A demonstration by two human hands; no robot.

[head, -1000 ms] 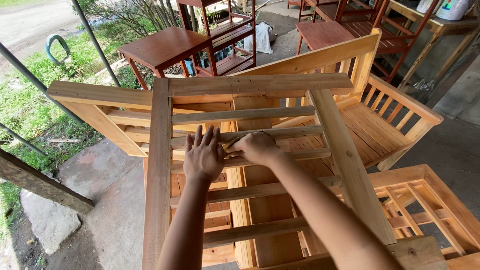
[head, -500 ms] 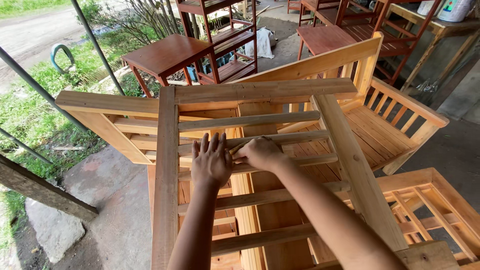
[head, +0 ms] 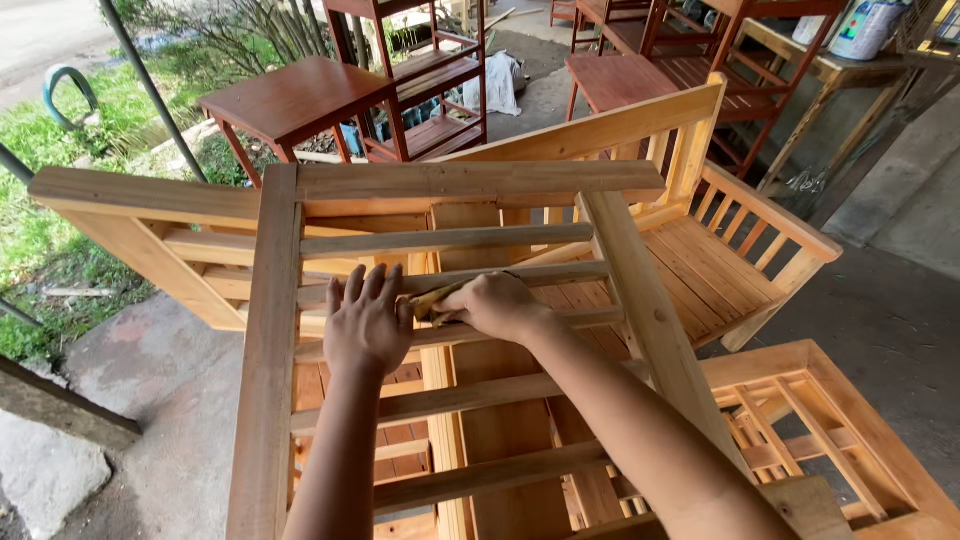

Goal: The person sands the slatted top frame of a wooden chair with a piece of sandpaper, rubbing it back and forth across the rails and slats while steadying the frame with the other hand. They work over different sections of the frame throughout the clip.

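The left hand [head: 366,322] lies flat and open on the bare wooden frame [head: 268,330], fingers spread and pointing away from the person, the palm resting across two of the thin slats [head: 450,240]. It grips nothing; pressed down like that, it looks to be steadying the frame, which stands tilted rather than lying on a counter.

Just to its right, almost touching its thumb side, the right hand [head: 497,305] is curled over a small folded piece of yellowish sandpaper [head: 430,300]. The fingers are bent down and closed on it, holding it against the slat that runs under both hands. Only one corner of the sandpaper pokes out toward the left hand; the rest is hidden beneath the fingers, so how much is folded under cannot be told. The low, knuckles-up grip suits rubbing along the length of the slat.

Beyond the fingertips of both hands, the frame's thick top rail [head: 480,182] runs crosswise, and past it lies another unfinished piece of the same pale wood. Further off in that direction stand a red-brown stained table [head: 290,98] and a stained shelf unit [head: 430,70]. To the right of the right forearm sits an unpainted slatted bench [head: 720,250], and lower on that side another bare frame [head: 800,400] lies on the concrete floor.
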